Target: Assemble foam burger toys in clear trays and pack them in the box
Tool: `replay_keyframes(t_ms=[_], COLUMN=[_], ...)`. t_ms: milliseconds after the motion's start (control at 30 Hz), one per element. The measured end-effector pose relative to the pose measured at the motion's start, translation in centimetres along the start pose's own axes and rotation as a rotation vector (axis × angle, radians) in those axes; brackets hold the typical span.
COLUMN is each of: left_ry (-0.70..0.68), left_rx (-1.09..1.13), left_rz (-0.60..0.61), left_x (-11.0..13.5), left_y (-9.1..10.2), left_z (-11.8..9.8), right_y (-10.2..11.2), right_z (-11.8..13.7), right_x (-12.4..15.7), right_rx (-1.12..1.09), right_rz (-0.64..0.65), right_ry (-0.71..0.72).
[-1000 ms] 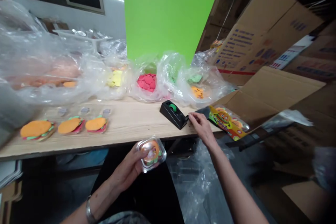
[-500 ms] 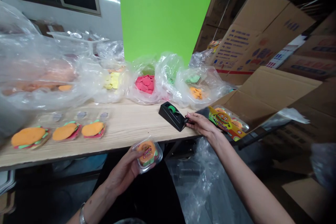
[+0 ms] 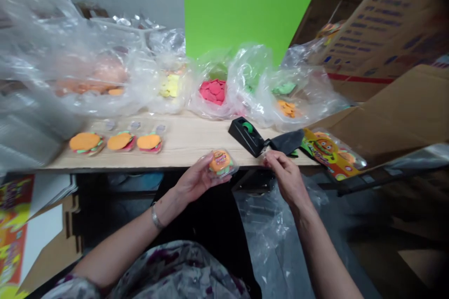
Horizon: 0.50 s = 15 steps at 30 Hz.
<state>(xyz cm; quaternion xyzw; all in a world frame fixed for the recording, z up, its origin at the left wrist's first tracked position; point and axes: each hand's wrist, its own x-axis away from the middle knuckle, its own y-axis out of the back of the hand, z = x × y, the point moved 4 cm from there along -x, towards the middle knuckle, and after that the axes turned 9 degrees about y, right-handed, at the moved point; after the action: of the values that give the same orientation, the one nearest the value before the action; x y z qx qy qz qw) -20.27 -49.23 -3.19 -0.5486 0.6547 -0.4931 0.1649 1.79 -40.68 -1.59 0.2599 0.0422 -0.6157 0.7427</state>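
Two bare hands are apart, close together just off the front edge of the wooden table. The left hand (image 3: 194,181), with a metal bangle (image 3: 157,217) on its wrist, grips a clear plastic tray (image 3: 224,164) by its side, and inside the tray sits a small burger-shaped toy (image 3: 220,162) with an orange top. The right hand (image 3: 286,178) is just beside the tray, its fingertips (image 3: 268,159) pinched together at the table edge; whether they hold anything tiny, I cannot tell. Just past those fingertips lies a black tape dispenser (image 3: 246,136) with green tape, touching a dark flat piece (image 3: 286,142) of unclear kind. Further right, a printed burger-toy packet (image 3: 333,154) rests against an open cardboard box (image 3: 396,117). To the left on the table (image 3: 185,138) lie three finished burger toys (image 3: 121,141), with small clear trays (image 3: 135,125) behind them. Along the back, plastic bags hold red (image 3: 212,92), yellow (image 3: 170,86), green (image 3: 284,88) and orange (image 3: 287,108) foam pieces, before a green board (image 3: 252,0).
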Motion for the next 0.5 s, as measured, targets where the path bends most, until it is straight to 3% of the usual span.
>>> replay_keyframes(t_ms=[133,233,500], left_ry=[-0.021,-0.033,-0.117], left_rx=[-0.018,-0.064,-0.141], left_rz=[0.017,0.024,0.026], left_x=[-0.7,-0.9,-0.6], left_y=[0.2,0.0,-0.3], left_z=[0.7,1.3,1.5], right_y=[-3.8,-5.9,-7.3], right_z=[3.9,4.4,4.0], right_x=[4.0,5.5,6.5], right_rx=[-0.088,-0.094,-0.01], right_rz=[0.119,0.096,-0.06], right_ry=[-0.053,-0.061,-0.084])
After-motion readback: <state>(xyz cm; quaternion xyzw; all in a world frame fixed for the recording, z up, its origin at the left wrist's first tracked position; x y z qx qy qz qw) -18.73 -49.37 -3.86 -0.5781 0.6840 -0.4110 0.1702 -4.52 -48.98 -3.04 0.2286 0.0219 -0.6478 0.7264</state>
